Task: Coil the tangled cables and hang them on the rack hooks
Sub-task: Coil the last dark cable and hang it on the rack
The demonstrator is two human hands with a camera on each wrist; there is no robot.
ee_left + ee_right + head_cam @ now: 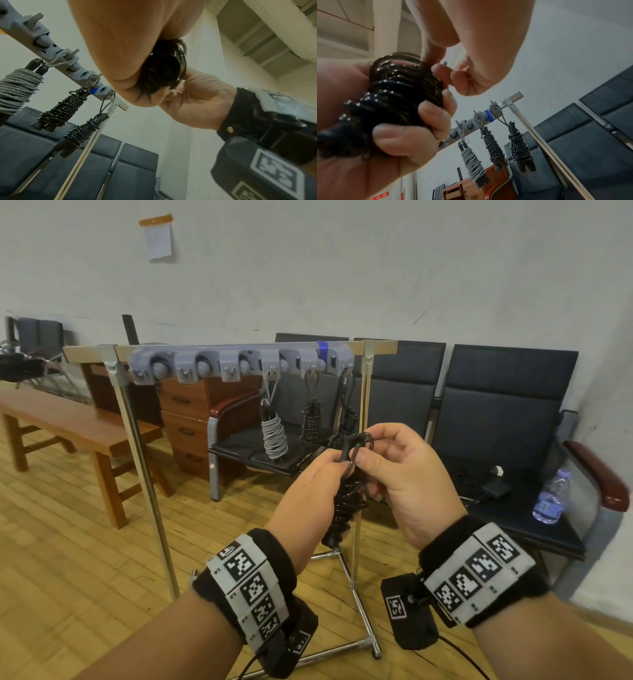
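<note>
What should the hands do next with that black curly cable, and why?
Probably lift the black coiled cable, gripped by the left hand and right hand, and slip its top loop onto a free hook on the rack: it looks fully wound, like the three hanging.

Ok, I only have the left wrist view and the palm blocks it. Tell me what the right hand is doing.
Observer: The right hand pinches the loop at the top of the black coil.
Operator: Now give me the other grip.
Observer: The left hand has its fingers curled round the coil's middle.
Operator: Say where it can hang.
Observer: Three hooks on the rack are free, all left of the grey coil.
</note>
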